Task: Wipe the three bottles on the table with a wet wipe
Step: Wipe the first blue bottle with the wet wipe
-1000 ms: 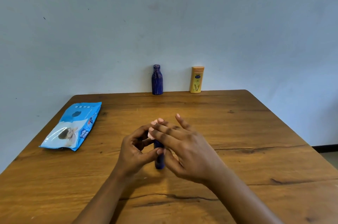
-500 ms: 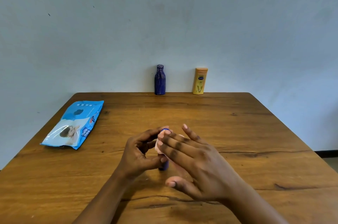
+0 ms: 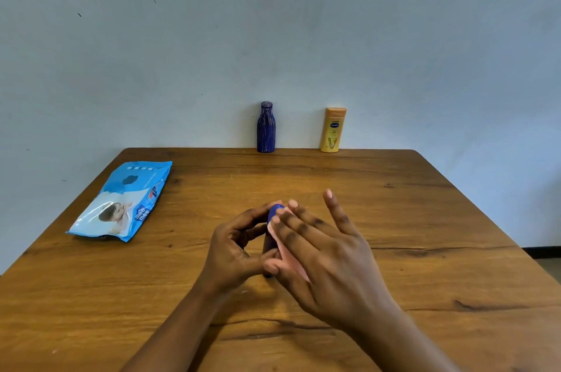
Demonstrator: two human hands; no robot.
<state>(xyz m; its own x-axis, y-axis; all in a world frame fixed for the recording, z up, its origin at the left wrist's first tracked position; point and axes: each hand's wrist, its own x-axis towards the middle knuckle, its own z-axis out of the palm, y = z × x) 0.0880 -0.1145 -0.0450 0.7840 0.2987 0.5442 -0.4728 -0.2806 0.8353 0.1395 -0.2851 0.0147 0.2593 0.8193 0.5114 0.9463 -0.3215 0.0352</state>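
A small dark blue bottle (image 3: 271, 238) stands upright on the wooden table (image 3: 394, 220), mostly hidden between my hands. My left hand (image 3: 233, 253) grips it from the left, with curled fingers at its top and the thumb near its base. My right hand (image 3: 318, 253) presses a pale pink wet wipe (image 3: 285, 253) flat against the bottle's right side with straight fingers. Against the wall at the far table edge stand a taller dark blue bottle (image 3: 266, 127) and a yellow lotion bottle (image 3: 332, 130).
A blue pack of wet wipes (image 3: 123, 200) lies flat near the table's left edge. The pale wall rises right behind the far table edge. A strip of floor shows at the far right.
My right hand has slid along the bottle's side with the wipe, its fingers flatter and more spread. The left hand keeps its hold, and the camera view has shifted slightly.
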